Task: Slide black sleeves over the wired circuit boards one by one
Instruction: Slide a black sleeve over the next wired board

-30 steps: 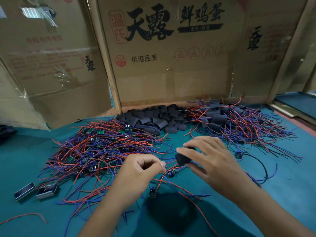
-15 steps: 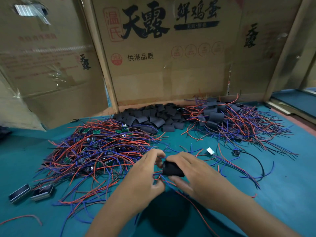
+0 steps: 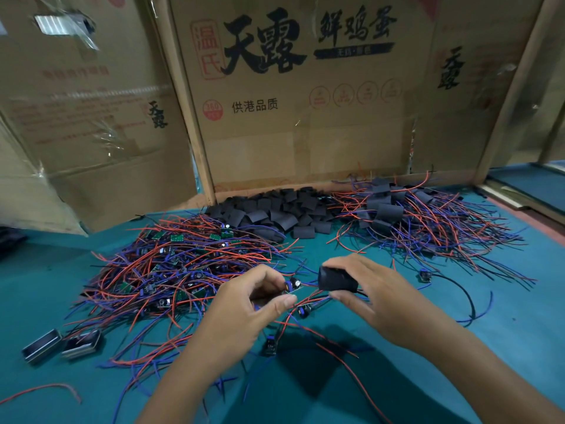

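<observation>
Reaching in from the lower edge over the teal table (image 3: 46, 286), both forearms angle toward the middle. The left hand (image 3: 244, 310) is curled, thumb and fingers pinching a small circuit board (image 3: 293, 286) whose dark capacitor end pokes out to the right — red and blue leads trail below it. The right hand (image 3: 376, 298), palm down with fingers arched, grips a black sleeve (image 3: 336, 280) between thumb and fingertips, its open mouth just beside the board's free end, not yet over it. Behind lie a tangle of unsleeved wired boards (image 3: 171, 264) on the left, a heap of loose sleeves (image 3: 275, 214) at centre, and a pile of sleeved boards (image 3: 412, 221) on the right.
</observation>
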Demonstrator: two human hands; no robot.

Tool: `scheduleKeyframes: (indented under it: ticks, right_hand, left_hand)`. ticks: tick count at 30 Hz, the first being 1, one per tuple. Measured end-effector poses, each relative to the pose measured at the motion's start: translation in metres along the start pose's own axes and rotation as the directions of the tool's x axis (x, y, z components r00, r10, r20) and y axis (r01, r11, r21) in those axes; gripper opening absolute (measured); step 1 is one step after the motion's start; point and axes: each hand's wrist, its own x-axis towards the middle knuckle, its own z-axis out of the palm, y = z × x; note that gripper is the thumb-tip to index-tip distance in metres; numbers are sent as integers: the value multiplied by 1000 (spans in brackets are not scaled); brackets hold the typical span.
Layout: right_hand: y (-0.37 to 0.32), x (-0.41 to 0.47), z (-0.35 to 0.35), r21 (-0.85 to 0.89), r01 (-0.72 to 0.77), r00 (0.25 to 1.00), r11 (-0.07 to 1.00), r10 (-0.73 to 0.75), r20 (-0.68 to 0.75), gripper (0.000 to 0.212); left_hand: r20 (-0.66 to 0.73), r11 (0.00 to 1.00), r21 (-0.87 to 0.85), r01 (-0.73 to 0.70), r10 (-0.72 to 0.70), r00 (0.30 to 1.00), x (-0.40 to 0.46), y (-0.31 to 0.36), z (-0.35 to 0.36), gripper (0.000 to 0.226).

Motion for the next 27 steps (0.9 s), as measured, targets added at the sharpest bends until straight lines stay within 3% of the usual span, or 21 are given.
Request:
scheduleKeyframes:
  ticks: [4,9,13,16,22,27]
  right_hand:
    - [-6,0,1,51,36,999,998,-37,19,34]
    - [-16,2,3,182,82,996,980,-86,14,34]
    - [-16,2,2,204,75,997,976,-77,0,32]
    - [-17,2,1,203,82,997,976,-84,1,32]
    - [-21,1,4,211,98,994,972,-105,24,33]
    - [-22,0,6,210,79,995,975,-90,45,41]
  left_hand:
    - [-16,998,38,-42,43,999,-1,0,2,12]
    - [-22,958,230,-172,182,983,-2,4,8,11]
    - [-31,984,104,-141,145,989,-4,7,12,15]
    - [-44,987,85,-138,142,989,-3,9,13,4]
    - [-46,995,30,-94,95,994,-3,8,16,7]
    - [-36,988,-156,-10,4,999,-3,7,15,13]
